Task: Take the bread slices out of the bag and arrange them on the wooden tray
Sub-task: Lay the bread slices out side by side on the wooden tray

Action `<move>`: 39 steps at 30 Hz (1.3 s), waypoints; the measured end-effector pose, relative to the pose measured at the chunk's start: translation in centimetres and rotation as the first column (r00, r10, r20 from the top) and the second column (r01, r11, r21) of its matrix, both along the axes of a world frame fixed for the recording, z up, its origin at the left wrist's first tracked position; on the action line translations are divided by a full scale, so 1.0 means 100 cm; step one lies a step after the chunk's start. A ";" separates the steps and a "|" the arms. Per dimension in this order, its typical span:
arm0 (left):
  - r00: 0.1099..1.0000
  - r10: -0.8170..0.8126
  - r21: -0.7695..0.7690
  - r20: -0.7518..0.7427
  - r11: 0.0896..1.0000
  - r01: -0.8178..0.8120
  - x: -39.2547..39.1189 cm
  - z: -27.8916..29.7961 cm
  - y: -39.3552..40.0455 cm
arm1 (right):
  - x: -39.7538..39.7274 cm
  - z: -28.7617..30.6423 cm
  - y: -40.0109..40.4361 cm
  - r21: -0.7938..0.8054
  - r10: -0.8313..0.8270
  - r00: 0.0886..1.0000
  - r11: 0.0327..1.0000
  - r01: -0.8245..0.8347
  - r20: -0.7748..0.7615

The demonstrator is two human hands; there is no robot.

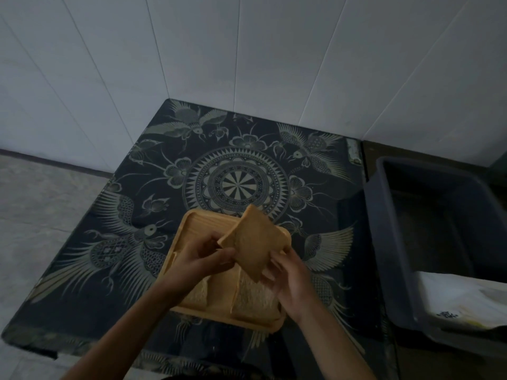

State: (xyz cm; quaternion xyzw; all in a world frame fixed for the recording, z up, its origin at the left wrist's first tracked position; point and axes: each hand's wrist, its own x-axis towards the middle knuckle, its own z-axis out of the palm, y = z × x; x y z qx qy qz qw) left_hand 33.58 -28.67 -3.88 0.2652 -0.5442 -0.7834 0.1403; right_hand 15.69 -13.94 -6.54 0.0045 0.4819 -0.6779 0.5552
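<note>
A wooden tray [201, 222] lies on the patterned table, near its front edge. Two bread slices rest flat on its near half: one at the left [198, 293], partly hidden by my left wrist, one at the right [255, 300]. Above the tray I hold a stack of tan bread slices [253, 242], tilted, between both hands. My left hand [204, 257] pinches its left edge and seems to peel one slice away. My right hand [288, 275] supports its lower right corner. A white plastic bag [463, 300] lies in the bin at the right.
The table wears a dark cloth [236, 171] with bird and mandala print. A dark grey plastic bin [406, 242] stands right of the table. White tiled walls close off the far side, and a grey floor [41, 201] shows at the left.
</note>
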 end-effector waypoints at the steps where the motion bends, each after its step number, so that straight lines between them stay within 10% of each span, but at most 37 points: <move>1: 1.000 -0.007 0.036 0.002 0.999 0.007 0.001 0.000 -0.001 | -0.003 0.004 0.000 0.008 0.013 0.999 1.000 -0.012 -0.042; 13: 0.979 -0.019 -0.076 0.205 0.996 0.035 0.003 -0.009 -0.037 | -0.020 0.025 -0.025 0.196 0.217 0.932 0.967 -0.165 -0.289; 28: 0.858 0.119 -0.153 0.500 0.987 -0.048 -0.003 -0.057 -0.128 | 0.004 -0.024 -0.118 0.329 0.158 0.938 0.943 -0.052 -0.307; 39: 0.749 0.099 -0.359 0.655 0.913 0.192 0.011 -0.089 -0.147 | 0.026 -0.065 -0.147 0.479 0.151 0.964 0.877 -0.029 -0.219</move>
